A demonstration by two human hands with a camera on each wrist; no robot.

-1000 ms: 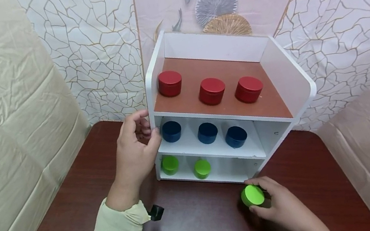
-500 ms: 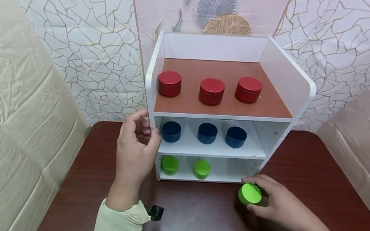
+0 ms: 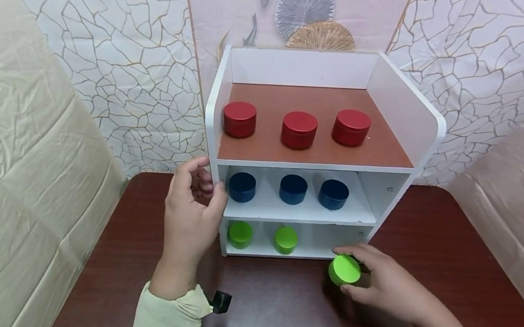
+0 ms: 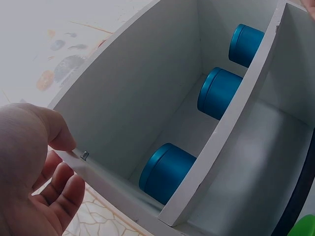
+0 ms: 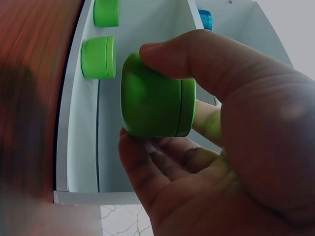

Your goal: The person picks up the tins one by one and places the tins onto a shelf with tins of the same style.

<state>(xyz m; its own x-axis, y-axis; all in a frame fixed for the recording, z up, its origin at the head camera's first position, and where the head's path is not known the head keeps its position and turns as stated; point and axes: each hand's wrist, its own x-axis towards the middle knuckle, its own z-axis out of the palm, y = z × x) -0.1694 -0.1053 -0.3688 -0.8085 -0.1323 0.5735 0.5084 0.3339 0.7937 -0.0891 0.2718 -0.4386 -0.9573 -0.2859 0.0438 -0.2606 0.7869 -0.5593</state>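
Note:
My right hand grips a round green tin between thumb and fingers, in front of the small white shelf unit at its lower right. In the right wrist view the thumb presses one side of the held green tin, with fingers around the other. My left hand holds the unit's left side panel, its thumb on the front edge in the left wrist view. Two more green tins, one at the left and one nearer the middle, sit on the bottom shelf.
Three blue tins stand on the middle shelf. Three red tins rest on the brown top. The unit stands on a dark red-brown table, with patterned cloth behind and plain drapes at the sides.
My right hand has moved left and slightly farther from me with the green tin, closer to the bottom shelf. The left hand stays on the side panel.

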